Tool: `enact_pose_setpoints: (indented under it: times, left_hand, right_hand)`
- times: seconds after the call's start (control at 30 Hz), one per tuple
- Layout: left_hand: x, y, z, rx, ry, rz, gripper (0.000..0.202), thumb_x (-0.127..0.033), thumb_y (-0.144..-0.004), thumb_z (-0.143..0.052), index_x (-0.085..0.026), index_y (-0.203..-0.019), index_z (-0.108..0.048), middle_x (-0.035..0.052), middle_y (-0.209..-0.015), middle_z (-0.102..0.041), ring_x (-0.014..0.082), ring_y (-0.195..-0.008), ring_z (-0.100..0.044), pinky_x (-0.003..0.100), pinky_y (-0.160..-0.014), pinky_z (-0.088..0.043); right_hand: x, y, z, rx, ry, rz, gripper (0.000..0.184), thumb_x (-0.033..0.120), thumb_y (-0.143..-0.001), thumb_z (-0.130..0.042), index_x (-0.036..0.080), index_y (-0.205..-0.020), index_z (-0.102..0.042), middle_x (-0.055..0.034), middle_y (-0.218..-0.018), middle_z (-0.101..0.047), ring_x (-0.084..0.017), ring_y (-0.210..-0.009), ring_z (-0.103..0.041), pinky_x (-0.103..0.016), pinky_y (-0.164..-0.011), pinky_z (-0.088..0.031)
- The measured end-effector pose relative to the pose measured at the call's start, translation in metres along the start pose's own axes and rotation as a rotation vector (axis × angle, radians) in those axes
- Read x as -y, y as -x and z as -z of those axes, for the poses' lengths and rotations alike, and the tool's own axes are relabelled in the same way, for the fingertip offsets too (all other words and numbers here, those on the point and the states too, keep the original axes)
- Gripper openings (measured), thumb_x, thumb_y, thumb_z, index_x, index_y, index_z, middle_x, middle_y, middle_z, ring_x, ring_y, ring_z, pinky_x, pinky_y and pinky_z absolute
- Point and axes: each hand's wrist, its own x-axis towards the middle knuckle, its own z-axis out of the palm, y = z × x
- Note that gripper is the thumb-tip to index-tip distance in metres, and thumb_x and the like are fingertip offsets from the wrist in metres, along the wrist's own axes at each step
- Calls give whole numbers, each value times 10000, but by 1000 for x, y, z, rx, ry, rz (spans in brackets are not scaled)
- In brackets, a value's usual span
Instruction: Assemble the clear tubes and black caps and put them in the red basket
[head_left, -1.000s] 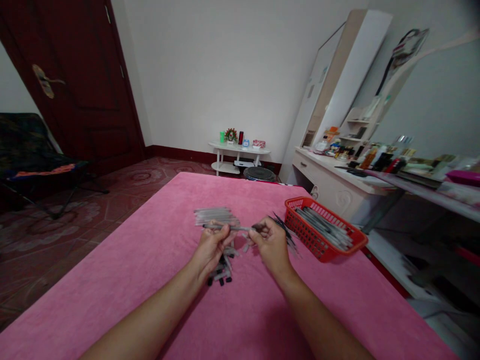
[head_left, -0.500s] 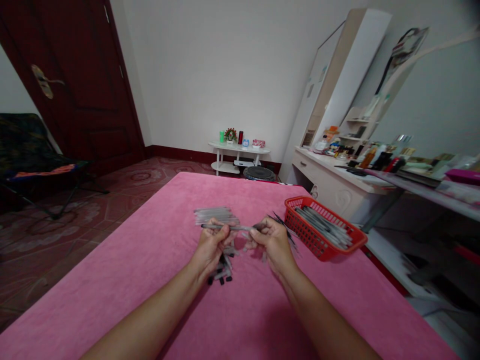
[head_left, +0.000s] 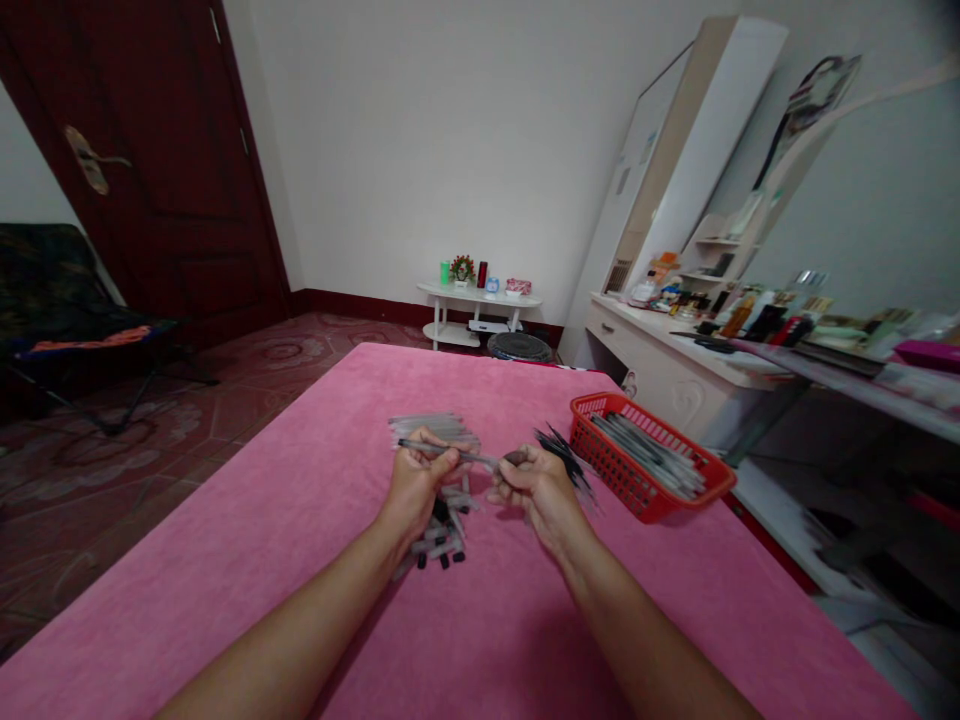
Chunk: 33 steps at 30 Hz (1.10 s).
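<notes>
My left hand point(head_left: 421, 482) is closed round a slim grey pen point(head_left: 469, 457), whose dark end sticks out to the left. At the other end of it, the fingers of my right hand point(head_left: 538, 482) are pinched together on the tip. A row of translucent pen barrels point(head_left: 420, 424) lies just behind my left hand. Loose pen caps point(head_left: 448, 545), clear and black, are heaped under and in front of that wrist. Beyond my right hand, thin black refills point(head_left: 556, 447) lie in a bunch. More pens fill a red plastic basket point(head_left: 622, 487) to the right.
A pink cloth point(head_left: 480, 620) covers the table. Past its far edge stand a dark round stool point(head_left: 519, 347) and a low white side table point(head_left: 442, 294). A dresser point(head_left: 675, 365) with bottles is at the right, a folding chair point(head_left: 82, 340) at the left.
My left hand has moved slightly left and up, tilting the pen down to the right. My right hand has shifted a little lower, and more of the caps and refills show.
</notes>
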Motion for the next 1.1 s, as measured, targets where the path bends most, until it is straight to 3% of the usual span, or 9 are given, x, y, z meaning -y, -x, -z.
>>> enact_pose_setpoints:
  times: [0.17, 0.37, 0.47, 0.67, 0.8, 0.9, 1.0, 1.1]
  left_hand:
    - [1, 0, -3, -52, 82, 67, 376, -179, -586, -800, -161, -753, -464, 33, -793, -705, 186, -789, -685, 275, -686, -562]
    - [3, 2, -8, -106, 131, 133, 381, -170, -543, -818, -153, -723, -482, 37, -800, -705, 191, -796, -681, 286, -720, -558]
    - [2, 2, -7, -72, 127, 146, 390, -168, -557, -812, -162, -734, -465, 26, -805, -704, 179, -789, -680, 293, -737, -556]
    - [-2, 1, -3, 4, 73, 112, 428, -189, -576, -810, -173, -740, -415, 14, -774, -698, 171, -749, -682, 279, -689, -555]
    - [1, 1, -3, 7, 44, 59, 416, -211, -594, -804, -172, -744, -418, 21, -786, -702, 176, -745, -684, 275, -671, -554]
    - [8, 3, -6, -21, 8, 62, 389, -238, -591, -805, -160, -758, -462, 30, -786, -702, 176, -721, -681, 275, -657, -551]
    - [14, 6, -10, 31, -92, 96, 339, -282, -611, -790, -132, -778, -536, 51, -756, -698, 171, -651, -665, 272, -619, -536]
    - [13, 4, -10, 82, -244, 80, 318, -319, -620, -780, -113, -776, -594, 65, -734, -696, 179, -638, -658, 259, -596, -517]
  right_hand:
    - [-8, -3, 1, -13, 304, 365, 180, 227, -702, -631, 192, -656, -460, 33, -545, -570, -120, -465, -560, -220, -453, -446]
    - [-11, 1, 6, -53, 585, 611, 109, 189, -780, -545, 184, -672, -529, 17, -637, -573, -102, -532, -534, -221, -524, -443]
    - [-8, 3, 3, -66, 558, 567, 135, 212, -770, -568, 193, -651, -507, 27, -587, -552, -103, -515, -524, -218, -504, -434]
    - [-3, 2, -3, -12, 177, 211, 255, 284, -668, -669, 203, -652, -427, 59, -507, -541, -98, -410, -511, -231, -443, -464]
    - [0, 2, -3, -14, 74, 76, 266, 283, -634, -680, 200, -661, -428, 56, -502, -556, -90, -416, -501, -241, -475, -476]
    - [-2, 2, -4, -8, 231, 107, 214, 279, -662, -632, 204, -661, -431, 48, -513, -552, -98, -429, -500, -226, -464, -436]
    - [-4, 3, -5, -27, 633, 250, 130, 220, -675, -603, 200, -656, -476, 37, -533, -556, -109, -467, -512, -204, -458, -364]
    - [4, 3, 0, -25, 981, 368, 10, 207, -711, -591, 204, -705, -584, 9, -607, -617, -133, -559, -562, -214, -512, -368]
